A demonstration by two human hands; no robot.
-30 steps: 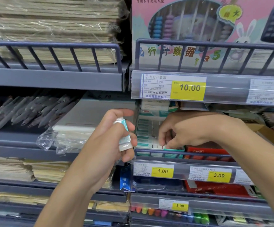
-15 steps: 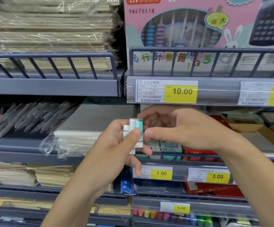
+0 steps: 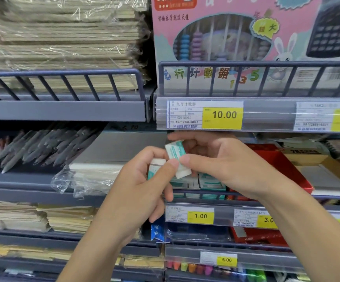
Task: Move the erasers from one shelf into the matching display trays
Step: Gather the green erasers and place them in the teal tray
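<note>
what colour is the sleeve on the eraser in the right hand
Teal-green with white print, over a white eraser, pinched by the right hand; head view.

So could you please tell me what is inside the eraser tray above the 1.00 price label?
The eraser tray holds rows of white erasers in teal sleeves, packed side by side. The right hand and its tilted eraser cover the rest, so its fullness is unknown.
</note>
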